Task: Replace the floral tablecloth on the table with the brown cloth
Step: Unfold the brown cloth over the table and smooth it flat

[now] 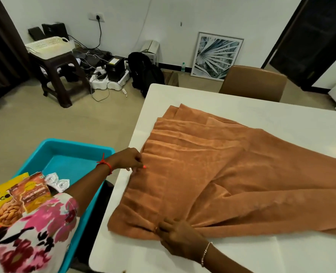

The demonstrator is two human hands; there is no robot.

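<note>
White and bare of any floral tablecloth, the bench (261, 113) carried the brown cloth (232, 174) half-unfolded, left hand (130, 159) and right hand (180, 236) fingers pinching its near edge.

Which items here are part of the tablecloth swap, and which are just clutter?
In the job:
- brown cloth, partly unfolded on the table
- white table
- left hand, pinching the cloth edge
- right hand, pinching the cloth edge

Lying about:
- blue tub
- snack packets
- chair
- stool
- white basket
- backpack
- framed picture
</note>
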